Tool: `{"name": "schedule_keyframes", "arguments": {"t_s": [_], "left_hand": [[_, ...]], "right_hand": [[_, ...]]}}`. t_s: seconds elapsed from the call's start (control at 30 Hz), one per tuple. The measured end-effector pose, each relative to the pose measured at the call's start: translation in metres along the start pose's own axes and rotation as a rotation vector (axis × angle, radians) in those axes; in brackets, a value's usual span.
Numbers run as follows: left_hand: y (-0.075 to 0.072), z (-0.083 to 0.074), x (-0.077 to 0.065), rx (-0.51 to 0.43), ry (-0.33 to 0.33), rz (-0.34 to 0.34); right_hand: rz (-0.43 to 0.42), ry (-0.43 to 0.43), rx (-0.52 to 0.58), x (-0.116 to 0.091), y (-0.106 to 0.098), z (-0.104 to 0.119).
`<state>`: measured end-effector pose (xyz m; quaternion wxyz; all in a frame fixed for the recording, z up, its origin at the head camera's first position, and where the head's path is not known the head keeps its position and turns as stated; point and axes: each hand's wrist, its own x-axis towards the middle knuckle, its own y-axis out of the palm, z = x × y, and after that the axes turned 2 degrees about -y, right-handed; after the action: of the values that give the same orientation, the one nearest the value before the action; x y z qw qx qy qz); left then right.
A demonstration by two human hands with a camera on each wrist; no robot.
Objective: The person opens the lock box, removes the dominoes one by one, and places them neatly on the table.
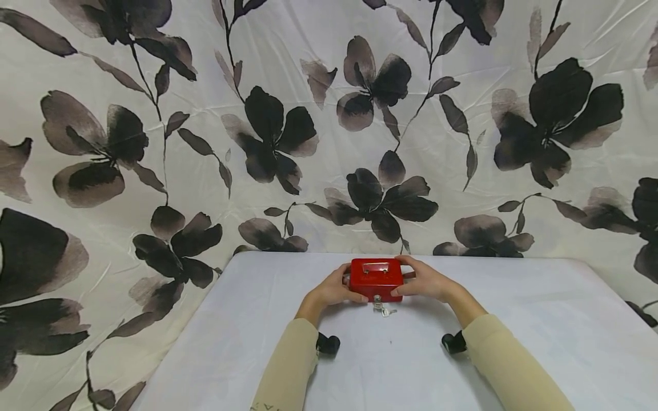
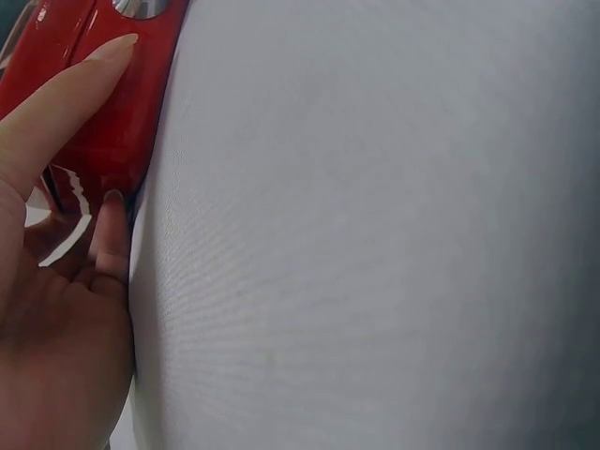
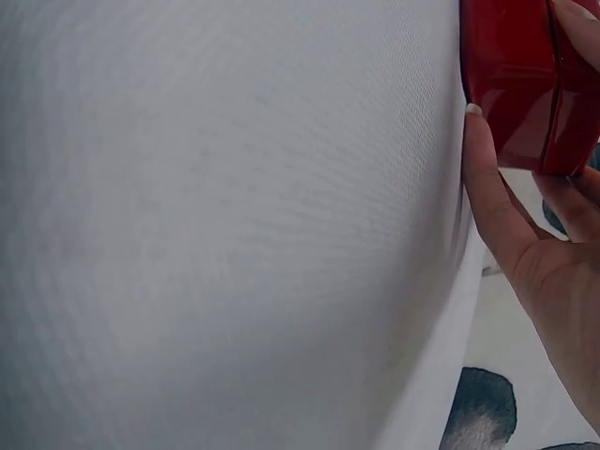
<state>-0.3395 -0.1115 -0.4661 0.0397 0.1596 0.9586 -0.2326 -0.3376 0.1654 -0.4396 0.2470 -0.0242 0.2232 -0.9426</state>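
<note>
A small red cash box (image 1: 376, 281) with a metal handle (image 1: 375, 266) on its lid stands on the table, lid down. Keys (image 1: 386, 312) hang at the lock (image 1: 377, 299) on its front. My left hand (image 1: 331, 288) grips the box's left side, thumb on the front face; in the left wrist view the thumb (image 2: 80, 94) lies beside the round silver lock. From the right side my right hand (image 1: 429, 281) holds the box, thumb near the front corner. In the right wrist view a fingertip (image 3: 474, 114) touches the box's lower edge.
A white cloth covers the table (image 1: 380, 365), whose far edge runs just behind the box. Beyond it hangs a white curtain (image 1: 308, 188) with dark flower print. Black wrist devices (image 1: 328, 344) sit below both cuffs.
</note>
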Motion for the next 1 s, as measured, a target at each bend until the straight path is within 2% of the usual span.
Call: {"name": "schedule_keyframes", "arguments": {"t_s": [0.27,0.63,1.0], "left_hand": [[-0.0003,-0.0007,0.0014,-0.005,0.015,0.001],[0.0012,0.0005,-0.0013,-0.002,0.022,0.006],[0.0006,-0.0011,-0.0026,-0.012,0.018,0.001]], "right_hand": [[0.002,0.004,-0.018,0.0011,-0.0024,0.0012],[0.013,0.031,0.060,0.0030,-0.0034,-0.0061],[0.039,0.023,0.082,0.0043,-0.0059,-0.0042]]}}
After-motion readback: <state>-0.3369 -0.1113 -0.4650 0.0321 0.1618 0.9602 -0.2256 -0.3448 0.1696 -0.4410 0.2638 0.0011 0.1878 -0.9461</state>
